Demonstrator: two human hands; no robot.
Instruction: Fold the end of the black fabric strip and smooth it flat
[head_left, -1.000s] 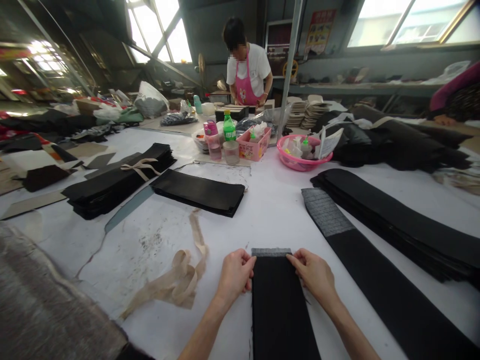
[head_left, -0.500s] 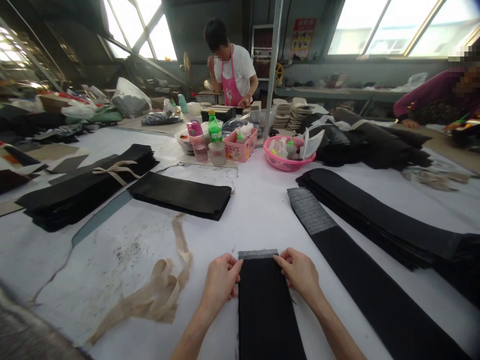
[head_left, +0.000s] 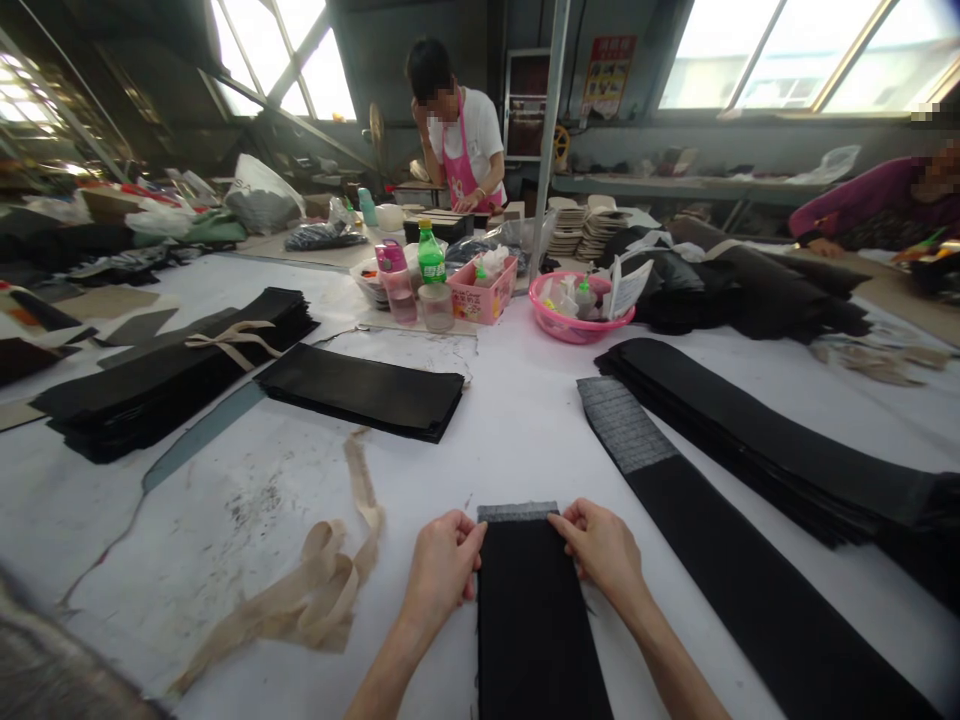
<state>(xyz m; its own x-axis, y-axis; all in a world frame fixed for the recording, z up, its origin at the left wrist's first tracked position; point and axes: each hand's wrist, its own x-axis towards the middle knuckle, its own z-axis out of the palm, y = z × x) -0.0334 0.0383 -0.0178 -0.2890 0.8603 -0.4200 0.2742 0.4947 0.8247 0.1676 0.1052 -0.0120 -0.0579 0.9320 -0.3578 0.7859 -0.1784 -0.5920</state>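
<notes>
A black fabric strip (head_left: 534, 620) lies flat on the white table in front of me, its far end showing a narrow grey band (head_left: 517, 511). My left hand (head_left: 444, 565) pinches the strip's left edge just below that band. At the opposite edge my right hand (head_left: 600, 548) pinches the far right corner between thumb and fingers. To the right, a longer black strip with a grey, line-marked end (head_left: 628, 425) runs toward the near right. Beyond it lies a stack of long dark strips (head_left: 735, 425).
Black rectangular pieces (head_left: 364, 388) and a tied black bundle (head_left: 180, 370) lie at left, near a loose beige ribbon (head_left: 330, 590). A pink basket (head_left: 577, 328), pink box (head_left: 484, 298) and green bottle (head_left: 430, 258) stand mid-table by a metal pole (head_left: 549, 140). Two people work beyond.
My hands keep their pinch on the strip with almost no movement. Across the table, the person in the pink apron has raised one hand toward the head and shifted the other.
</notes>
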